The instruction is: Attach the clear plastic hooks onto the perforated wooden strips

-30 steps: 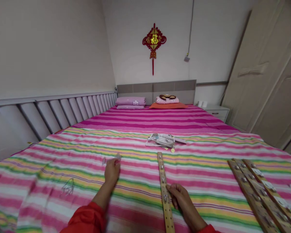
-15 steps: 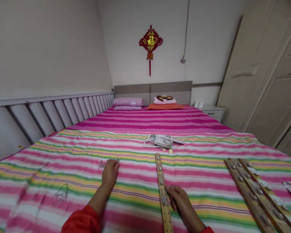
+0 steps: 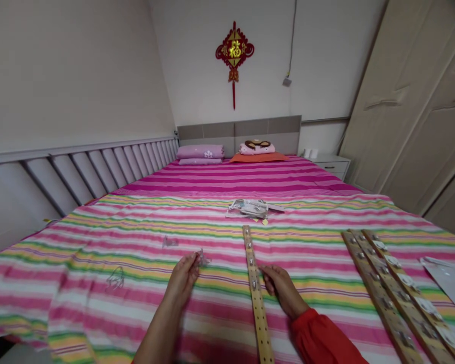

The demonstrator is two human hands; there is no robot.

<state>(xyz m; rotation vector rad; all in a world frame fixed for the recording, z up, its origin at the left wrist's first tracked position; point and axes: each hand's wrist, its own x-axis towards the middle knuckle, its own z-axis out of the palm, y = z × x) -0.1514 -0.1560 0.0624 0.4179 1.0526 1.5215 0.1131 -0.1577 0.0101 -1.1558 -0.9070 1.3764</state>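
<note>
Plastic wrapper (image 3: 202, 258), lower centre, is pinched by the left hand (image 3: 184, 275); the right hand (image 3: 282, 285) touches the wooden strip (image 3: 259, 306), perhaps steadying it; whether pinching, I cannot tell.

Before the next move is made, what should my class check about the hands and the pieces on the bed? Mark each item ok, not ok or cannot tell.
1. Left hand holds a small clear piece at its fingertips: ok.
2. Right hand is at the middle strip's right edge: ok.
3. Right hand has a firm grip there: cannot tell.
4. Metal pieces run the strip's whole visible length: not ok; the near part shows bare holes.
5. Thin tangled loop lies apart from the strip: ok.
6. Three other strips lie apart from the middle one: ok.
</note>
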